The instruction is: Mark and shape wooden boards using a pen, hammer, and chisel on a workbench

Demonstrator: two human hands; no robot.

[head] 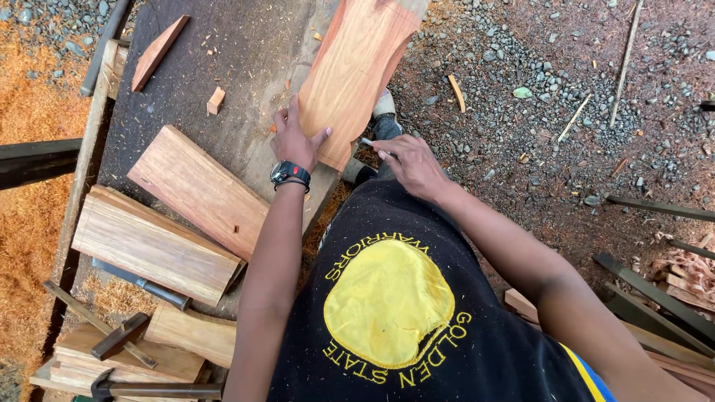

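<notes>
Reddish wood, cut to a curved outline, makes up the shaped board [356,71] that lies slanting across the dark workbench [223,52], its near end jutting past the bench edge at about 12 o'clock from the person's chest. The left hand [296,138], a black wristwatch [290,173] on its wrist, lies flat and spread on the board's lower left edge, pressing it down rather than gripping it. The right hand [411,164] sits just beside the board's near corner, at 3 o'clock from the left hand, its fingers pinched on a small pencil-like tool [370,144] whose tip points at the corner. At 9 o'clock from the left forearm two flat planks [197,190] overlap on the bench, with a chisel [141,283] below them. At 7 o'clock lie a hammer [153,388] and a wooden mallet [112,339]. Orange sawdust [26,223] covers the ground at far left, and gravel [551,82] lies at 2 o'clock.
</notes>
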